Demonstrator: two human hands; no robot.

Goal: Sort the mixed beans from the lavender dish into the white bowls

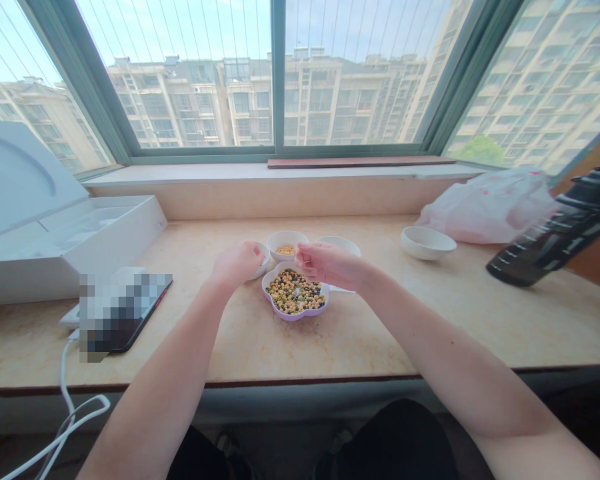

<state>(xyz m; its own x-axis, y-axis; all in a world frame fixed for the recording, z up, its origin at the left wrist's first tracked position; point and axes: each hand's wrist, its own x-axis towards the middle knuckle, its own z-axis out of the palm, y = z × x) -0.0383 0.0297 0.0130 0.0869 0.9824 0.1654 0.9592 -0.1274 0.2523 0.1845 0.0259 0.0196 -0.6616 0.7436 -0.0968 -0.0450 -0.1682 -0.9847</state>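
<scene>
A lobed dish with a purple rim [294,316] holds mixed beans [293,291], yellow, black and green. My right hand [330,262] hovers over its far right part, thumb and fingertips pinched together; whatever they hold is too small to make out. To the left, my left hand [237,263] is curled closed at a small white bowl [264,261] and covers much of it. Its fingertips are partly hidden, so I cannot tell what is in them. Behind the dish stands a white bowl [287,235] with yellow beans inside. Another white bowl [341,244] is partly hidden behind my right hand.
Farther right sit a white bowl [428,244], a plastic bag [487,205] and a tilted dark bottle [550,230]. On the left are an opened white box [75,257] and a phone [140,317] with a white cable [63,380]. The counter's front edge [310,381] runs below.
</scene>
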